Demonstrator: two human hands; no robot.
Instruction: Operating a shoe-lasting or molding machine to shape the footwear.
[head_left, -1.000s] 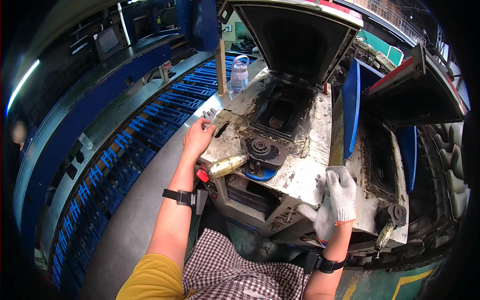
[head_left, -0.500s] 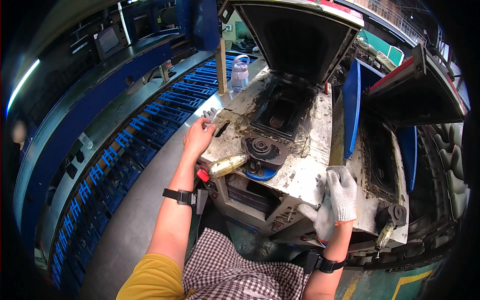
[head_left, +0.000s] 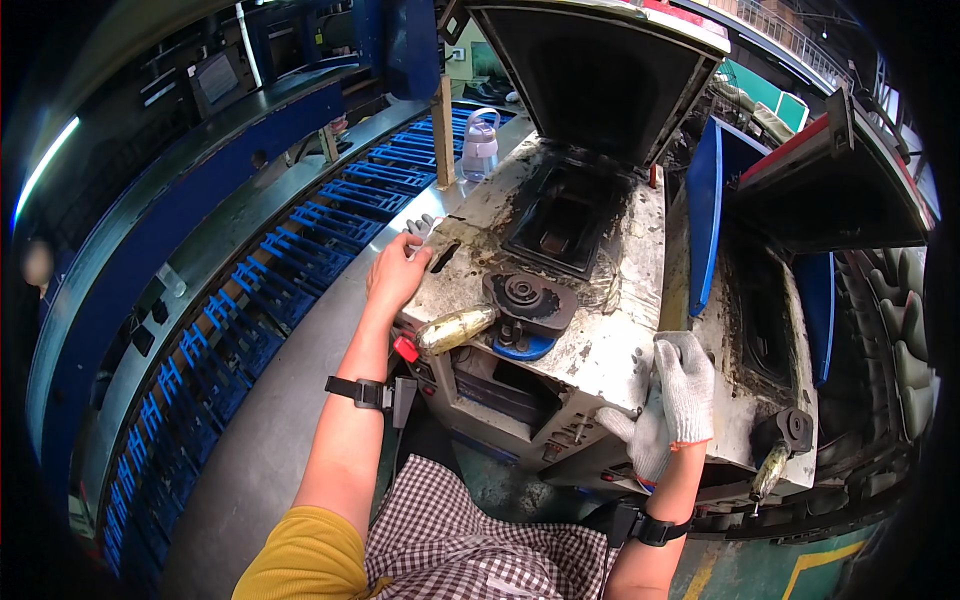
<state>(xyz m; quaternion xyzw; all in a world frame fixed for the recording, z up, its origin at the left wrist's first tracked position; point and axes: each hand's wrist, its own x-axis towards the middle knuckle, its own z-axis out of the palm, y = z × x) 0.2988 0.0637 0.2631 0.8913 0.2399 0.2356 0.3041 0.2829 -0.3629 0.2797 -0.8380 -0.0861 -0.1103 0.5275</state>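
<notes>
My bare left hand rests on the left edge of the pale, stained machine top, with its fingers loosely bent and nothing seen in them. Just beyond its fingertips, grey glove fingers show at the edge. My right hand wears a white knit glove with an orange cuff. Its fingers are curled at the machine's right front corner, closed on a second white glove that hangs below and beside them. Between my hands, a dark round-hubbed bracket carries a tape-wrapped handle.
A black lid stands raised behind the dark mould recess. At right is a second machine with its lid up and a blue panel beside it. A blue-slatted conveyor curves along the left. A clear bottle stands behind.
</notes>
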